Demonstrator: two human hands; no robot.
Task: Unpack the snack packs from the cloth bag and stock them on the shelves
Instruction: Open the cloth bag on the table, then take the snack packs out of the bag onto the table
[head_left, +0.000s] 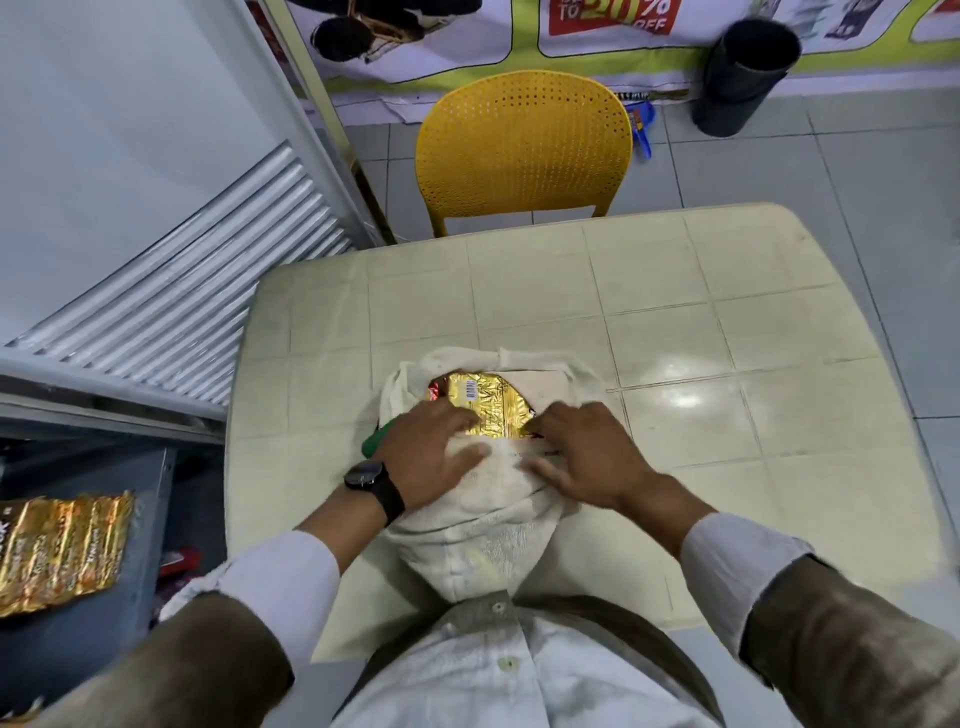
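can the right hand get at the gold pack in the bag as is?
Probably yes. The cloth bag lies open on the table, the gold pack exposed at its mouth. The right hand rests at the bag's rim, fingertips by the pack's edge. Only the left hand overlaps the pack's near corner.

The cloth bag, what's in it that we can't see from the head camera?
- How many packs: the cloth bag covers all but one gold snack pack showing at its mouth.
- The pack's lower edge: hidden under the left hand and right hand.
- The pack's print: too small to read.
- A green thing: mostly behind the left hand.
- The gold pack on the shelf: cut off by the left edge.
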